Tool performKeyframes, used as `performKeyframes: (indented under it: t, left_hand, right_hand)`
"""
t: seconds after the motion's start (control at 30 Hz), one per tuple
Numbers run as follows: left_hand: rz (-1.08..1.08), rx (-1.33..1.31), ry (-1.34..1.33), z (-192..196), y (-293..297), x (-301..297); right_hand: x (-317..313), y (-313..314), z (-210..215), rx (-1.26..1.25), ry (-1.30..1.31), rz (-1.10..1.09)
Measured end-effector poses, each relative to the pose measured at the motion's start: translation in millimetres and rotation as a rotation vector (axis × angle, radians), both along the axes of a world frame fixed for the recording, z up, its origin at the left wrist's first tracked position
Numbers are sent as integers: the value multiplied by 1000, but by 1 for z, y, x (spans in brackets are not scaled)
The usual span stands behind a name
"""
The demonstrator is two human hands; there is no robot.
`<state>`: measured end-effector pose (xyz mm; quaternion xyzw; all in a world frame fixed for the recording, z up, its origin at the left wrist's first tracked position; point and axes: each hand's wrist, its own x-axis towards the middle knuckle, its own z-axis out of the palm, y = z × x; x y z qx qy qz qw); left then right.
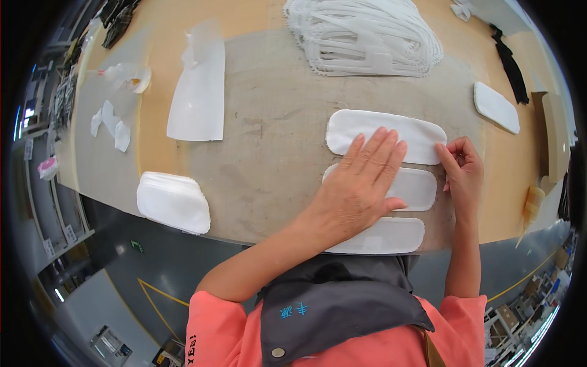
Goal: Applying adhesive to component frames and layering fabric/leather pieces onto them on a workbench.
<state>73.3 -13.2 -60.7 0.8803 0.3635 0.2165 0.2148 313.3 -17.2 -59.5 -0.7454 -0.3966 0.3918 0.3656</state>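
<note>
Nearest the camera, a grey apron bib point(342, 306) over a coral shirt fills the lower edge, and both forearms rise from it to the table point(269, 159). Three white oblong pads lie in a column at the table's near edge: the far pad point(422, 137), the middle pad point(419, 186) and the near pad point(391, 235). The left hand point(361, 189) lies flat and spread, palm on the middle pad, fingertips reaching onto the far one; its grip is released, grasping nothing, only pressing. The right hand point(461, 171) pinches the far pad's right end between thumb and fingers, a small closed grip. To do this well, I judge, the flat hand should hold the pads steady (no sliding) while the pinch works only the edge. A stack of white pads point(174, 202) sits near left, and a heap of white cut pieces point(367, 37) far off.
</note>
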Motion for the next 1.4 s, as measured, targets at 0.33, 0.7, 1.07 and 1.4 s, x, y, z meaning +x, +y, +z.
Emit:
performKeyframes:
  t: [0.33, 0.7, 1.07, 1.4]
  left_hand:
    - [90, -26, 156, -18, 6, -12]
    - [95, -91, 268, -17, 8, -17]
    - [60, -14, 350, -13, 8, -14]
    - [55, 71, 359, -3, 13, 10]
  right_hand:
    - [2, 0, -2, 8, -12, 47]
    - [0, 3, 3, -9, -17, 51]
    - [8, 0, 10, 14, -24, 11]
    - [-38, -24, 0, 361, -739, 746]
